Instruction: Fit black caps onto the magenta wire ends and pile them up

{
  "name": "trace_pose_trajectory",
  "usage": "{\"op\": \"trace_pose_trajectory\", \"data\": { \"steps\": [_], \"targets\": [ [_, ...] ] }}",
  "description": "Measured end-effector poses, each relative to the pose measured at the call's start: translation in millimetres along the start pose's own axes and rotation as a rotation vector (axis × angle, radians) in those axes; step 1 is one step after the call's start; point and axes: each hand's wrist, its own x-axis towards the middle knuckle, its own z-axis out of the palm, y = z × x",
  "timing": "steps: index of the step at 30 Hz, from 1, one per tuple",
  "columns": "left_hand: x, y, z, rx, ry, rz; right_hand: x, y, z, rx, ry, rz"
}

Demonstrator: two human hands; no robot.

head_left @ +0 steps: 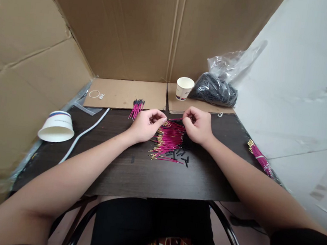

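A loose pile of magenta wires with gold tips (169, 138) lies on the dark table. Over its upper left edge, my left hand (148, 125) pinches one end of a magenta wire (176, 119). My right hand (197, 124) is closed at the other end of that wire, which runs level between the two hands. Whether a small black sleeve is within the right fingers is hidden. Several short black sleeves (187, 161) are scattered at the pile's lower right. A group of magenta wires with black ends (137, 108) lies beyond my left hand.
At the back stand a paper cup (184, 88) and a clear bag of black pieces (216, 90). A tipped paper bowl (57, 127) and a white cable (84, 134) are at left. A banded wire bundle (260, 158) lies at the right edge. Cardboard walls (126, 29) enclose the back and left.
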Motion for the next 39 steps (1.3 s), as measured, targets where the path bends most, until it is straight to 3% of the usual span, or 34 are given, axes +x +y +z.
{"op": "trace_pose_trajectory", "data": {
  "steps": [28, 39],
  "targets": [
    [0.2, 0.5, -1.0, 0.058, 0.063, 0.03, -0.6, 3.2, 1.1, 0.026, -0.093, 0.033],
    [5.0, -1.0, -2.9, -0.018, 0.051, -0.023, 0.7, -4.0, -4.3, -0.04, -0.121, -0.124]
  ]
}}
